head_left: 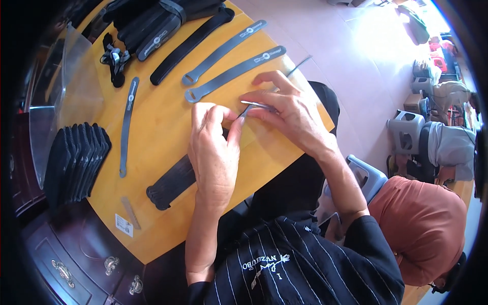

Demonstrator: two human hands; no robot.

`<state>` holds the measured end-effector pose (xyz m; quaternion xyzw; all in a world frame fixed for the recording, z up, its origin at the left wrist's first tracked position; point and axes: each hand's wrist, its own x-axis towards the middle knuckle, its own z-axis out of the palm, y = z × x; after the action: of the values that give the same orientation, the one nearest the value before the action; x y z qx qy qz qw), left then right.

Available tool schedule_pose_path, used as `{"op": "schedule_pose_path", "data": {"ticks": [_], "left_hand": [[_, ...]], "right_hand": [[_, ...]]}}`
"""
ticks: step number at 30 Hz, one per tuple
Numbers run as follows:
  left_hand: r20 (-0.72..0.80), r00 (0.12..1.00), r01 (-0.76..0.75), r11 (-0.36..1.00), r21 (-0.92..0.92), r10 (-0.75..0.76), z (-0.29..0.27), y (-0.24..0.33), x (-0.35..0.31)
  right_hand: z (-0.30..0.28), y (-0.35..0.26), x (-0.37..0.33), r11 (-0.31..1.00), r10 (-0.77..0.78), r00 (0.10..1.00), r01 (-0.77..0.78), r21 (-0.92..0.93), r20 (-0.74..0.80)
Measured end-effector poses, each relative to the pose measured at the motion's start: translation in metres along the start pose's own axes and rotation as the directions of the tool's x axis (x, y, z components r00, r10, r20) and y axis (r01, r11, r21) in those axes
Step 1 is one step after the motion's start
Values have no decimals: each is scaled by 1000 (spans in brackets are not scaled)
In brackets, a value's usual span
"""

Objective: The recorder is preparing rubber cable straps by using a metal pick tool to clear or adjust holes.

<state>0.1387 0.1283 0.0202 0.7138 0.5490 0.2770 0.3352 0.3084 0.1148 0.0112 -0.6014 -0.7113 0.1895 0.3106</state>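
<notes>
Above the yellow table, my left hand (216, 140) pinches one end of a thin grey strap (244, 110) between thumb and fingertips. Facing it, my right hand (290, 109) holds the same strap between thumb and fingers, where a pale edge shows. A thin dark tail (300, 66) sticks out beyond my right hand, probably the same strap. Two flat grey straps (223, 52) with slotted ends and printed marks lie just beyond my hands. Partly under my left hand is a bundle of black straps (173, 184), its far end hidden.
A black strap (192, 47) and a large black bundle (147, 28) lie at the back of the table (168, 112). To the left are a narrow grey strap (127, 127) and stacked black pieces (76, 162). Another person (419, 229) bends over at right, near grey stools (406, 132).
</notes>
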Motion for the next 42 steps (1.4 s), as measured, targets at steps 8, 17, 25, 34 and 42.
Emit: {"op": "schedule_pose_path", "data": {"ticks": [8,17,25,34,42], "left_hand": [[-16,979,145,750,-645,-203,-59,-14,-87],[-70,851,328,630,-704,-520,-101,-73,-152],[-145,807,330,641,-693,-572,-100,-81,-152],[-352,802,311,841,-442,-482,-88,-87,-144],[-377,771,355,839,-413,-513,-84,-84,-136]], "right_hand": [[-48,-19,-39,985,136,953,-159,65,271],[1,-48,-51,845,297,867,-434,313,399],[9,-50,-44,798,370,851,-496,342,373],[17,-51,-37,811,417,846,-511,285,331],[16,-49,-33,792,469,825,-551,264,315]]}}
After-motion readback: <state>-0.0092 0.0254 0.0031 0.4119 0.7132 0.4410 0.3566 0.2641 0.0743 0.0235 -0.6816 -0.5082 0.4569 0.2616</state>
